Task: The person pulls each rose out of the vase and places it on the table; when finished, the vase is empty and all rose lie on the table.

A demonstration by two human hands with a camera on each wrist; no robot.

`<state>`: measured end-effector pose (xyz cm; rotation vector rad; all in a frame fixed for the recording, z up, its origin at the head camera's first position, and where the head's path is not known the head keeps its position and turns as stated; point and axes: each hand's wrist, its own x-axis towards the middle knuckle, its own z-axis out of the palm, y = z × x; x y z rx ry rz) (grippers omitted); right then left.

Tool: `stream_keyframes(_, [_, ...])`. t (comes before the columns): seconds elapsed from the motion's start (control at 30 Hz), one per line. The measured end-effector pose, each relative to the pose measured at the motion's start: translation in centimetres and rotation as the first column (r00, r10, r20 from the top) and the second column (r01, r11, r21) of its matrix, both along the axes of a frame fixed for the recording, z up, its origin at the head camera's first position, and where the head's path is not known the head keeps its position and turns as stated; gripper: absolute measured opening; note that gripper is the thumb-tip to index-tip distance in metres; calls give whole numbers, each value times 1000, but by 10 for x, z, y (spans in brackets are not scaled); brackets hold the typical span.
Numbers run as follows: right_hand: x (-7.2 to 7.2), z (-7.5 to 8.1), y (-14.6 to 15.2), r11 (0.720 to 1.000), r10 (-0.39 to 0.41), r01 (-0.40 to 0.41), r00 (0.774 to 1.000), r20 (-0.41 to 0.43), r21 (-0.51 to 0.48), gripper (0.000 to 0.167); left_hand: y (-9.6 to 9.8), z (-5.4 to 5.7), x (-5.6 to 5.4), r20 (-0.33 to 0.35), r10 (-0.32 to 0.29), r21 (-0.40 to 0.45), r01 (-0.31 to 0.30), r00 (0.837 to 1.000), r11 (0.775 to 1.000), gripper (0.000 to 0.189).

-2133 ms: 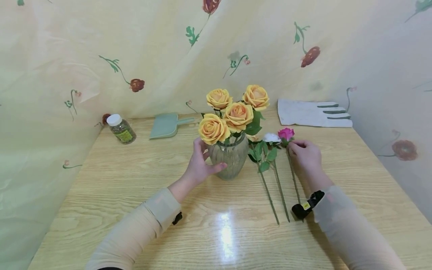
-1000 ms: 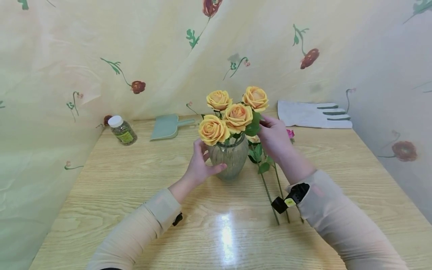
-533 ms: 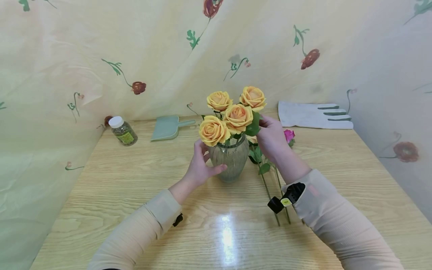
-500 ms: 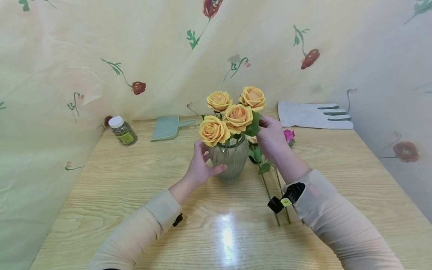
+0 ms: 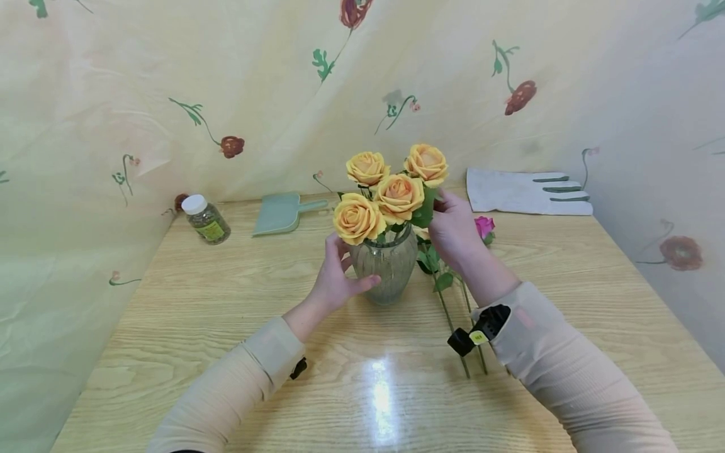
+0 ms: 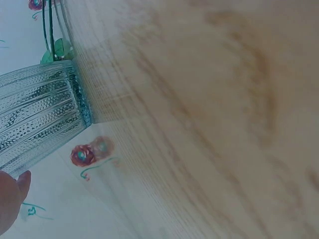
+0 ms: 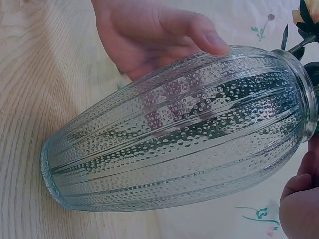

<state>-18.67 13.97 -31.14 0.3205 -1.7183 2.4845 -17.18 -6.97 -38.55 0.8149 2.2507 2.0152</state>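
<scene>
A ribbed clear glass vase (image 5: 391, 277) stands upright on the table with several yellow roses (image 5: 399, 199) in it. My left hand (image 5: 331, 277) holds the vase round its left side, thumb on the front; the right wrist view shows the same left hand (image 7: 144, 30) against the dimpled glass (image 7: 174, 134). My right hand (image 5: 455, 229) is at the right of the rim, fingers curled at the stem of the back right yellow rose (image 5: 427, 165), behind a green leaf (image 5: 423, 211). In the right wrist view, the right hand (image 7: 301, 204) is beside the rim, the pinched stem hidden.
Right of the vase lie loose flowers: a pink rose (image 5: 484, 228) and stems (image 5: 444, 308) with green leaves, partly under my right arm. A white work glove (image 5: 515, 190) lies behind them. A light green dustpan (image 5: 277, 214) and a white-capped jar (image 5: 207, 221) stand back left.
My right hand has moved from the pink rose, left to the back right yellow rose at the vase; that rose has shifted slightly. The left hand stays on the vase.
</scene>
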Motion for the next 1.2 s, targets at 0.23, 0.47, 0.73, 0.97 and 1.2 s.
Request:
stream_keyframes(0.23, [1,6,0,992,-12,5,998,-55,-127,33,1,23,13,16,-14,-15,14,1000,1000,84])
stream_keyframes(0.47, [3,16,3,983,-70,55,994,-83,-173,27,2,29,16,40,-11,-27,12,999,1000,84])
stream_keyframes(0.73, [6,27,10,949,-178,133,974,-137,-285,19,2,4,4,57,6,-22,-5,998,1000,90])
stream_keyframes(0.97, [6,36,22,895,-187,126,977,-104,-428,11,2,0,3,4,25,-22,-25,1000,999,85])
stream_keyframes(1.2, [7,38,32,859,-221,174,974,-44,-482,12,1,-2,2,-26,26,-16,-27,999,1000,85])
